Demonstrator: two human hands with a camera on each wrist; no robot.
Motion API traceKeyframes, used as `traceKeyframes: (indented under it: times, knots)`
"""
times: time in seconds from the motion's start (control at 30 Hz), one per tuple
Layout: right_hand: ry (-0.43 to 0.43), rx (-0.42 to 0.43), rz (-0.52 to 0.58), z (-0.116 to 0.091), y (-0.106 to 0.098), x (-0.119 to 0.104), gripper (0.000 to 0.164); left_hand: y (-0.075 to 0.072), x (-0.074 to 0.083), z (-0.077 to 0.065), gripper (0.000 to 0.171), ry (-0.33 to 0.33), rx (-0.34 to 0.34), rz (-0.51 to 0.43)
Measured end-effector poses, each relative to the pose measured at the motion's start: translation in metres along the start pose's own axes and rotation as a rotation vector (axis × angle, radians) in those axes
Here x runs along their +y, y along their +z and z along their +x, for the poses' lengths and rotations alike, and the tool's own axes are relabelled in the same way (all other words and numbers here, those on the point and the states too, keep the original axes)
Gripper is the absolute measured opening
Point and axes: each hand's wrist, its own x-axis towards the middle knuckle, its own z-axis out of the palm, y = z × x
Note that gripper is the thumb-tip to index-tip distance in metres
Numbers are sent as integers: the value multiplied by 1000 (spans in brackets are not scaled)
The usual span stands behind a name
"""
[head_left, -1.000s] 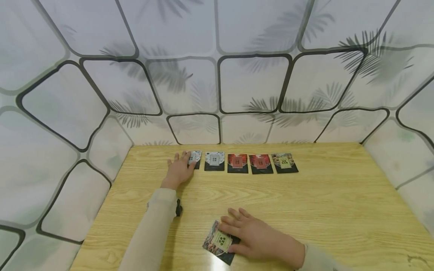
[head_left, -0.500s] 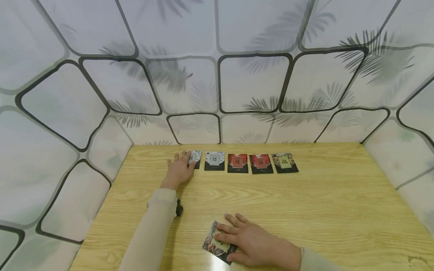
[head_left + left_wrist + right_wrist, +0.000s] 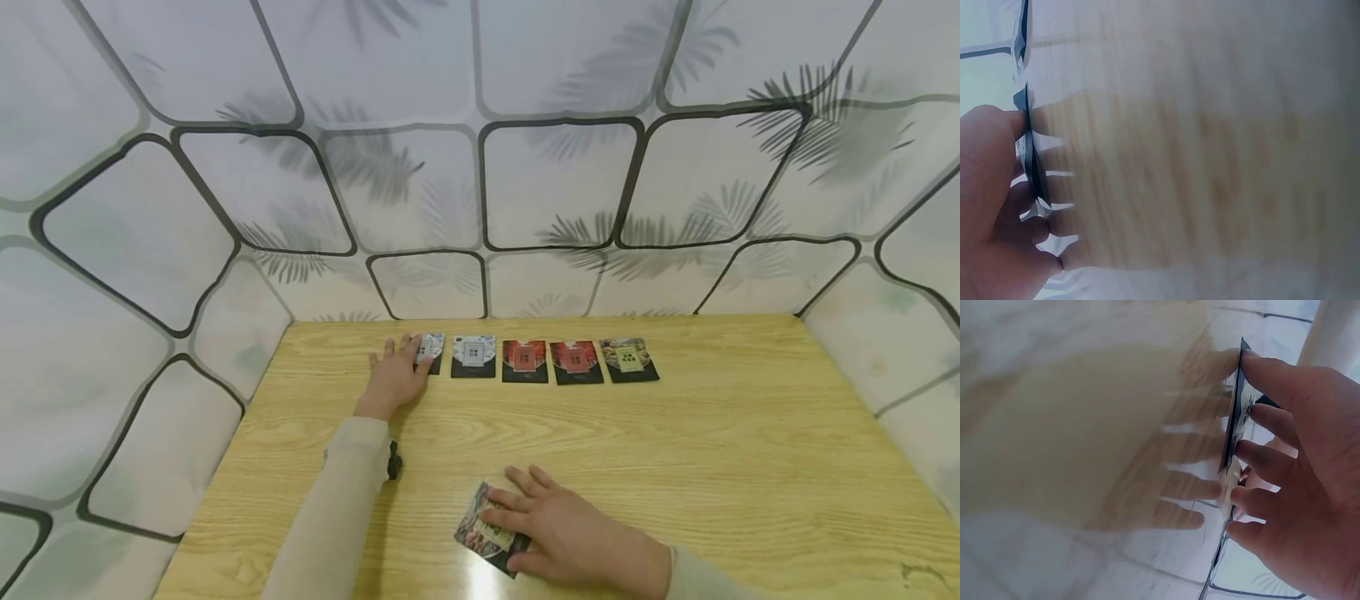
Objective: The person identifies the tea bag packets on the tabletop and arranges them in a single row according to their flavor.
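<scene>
Across the back of the table lies a row of flat square printed packets. My left hand point(image 3: 393, 383) rests with spread fingers on the leftmost one, a white-and-dark packet point(image 3: 437, 354), covering its left part. The left wrist view has the thumb at that packet's edge point(image 3: 1033, 153). Nearer the front, a green-labelled packet point(image 3: 474, 533) lies at a slant on the table. My right hand point(image 3: 558, 533) presses on it with outstretched fingers, hiding much of its label. Seen by the right wrist camera, thumb and fingertips touch this thin packet point(image 3: 1235, 419) against the tabletop.
To the right in the row are another white packet point(image 3: 473, 357), two red ones, the nearer being this red packet point(image 3: 525, 362), and a green-labelled packet point(image 3: 628, 360) at the end. A patterned curtain point(image 3: 562, 183) surrounds the wooden table point(image 3: 712, 467) at back and sides.
My right hand has shifted over the front packet, and its fingers cover more of the label. The packet has slid slightly away from me and to the right. My left hand stays put.
</scene>
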Motion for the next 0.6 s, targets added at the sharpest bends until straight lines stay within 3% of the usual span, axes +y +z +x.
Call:
traceKeyframes:
  times: [0.3,0.6]
  knots:
    - [52,68,-32,-11,3,8,61,3,-3,3,65,1,-7,19]
    - [152,118,23,-21,1,18,64,4,-4,4,66,-3,-4,10]
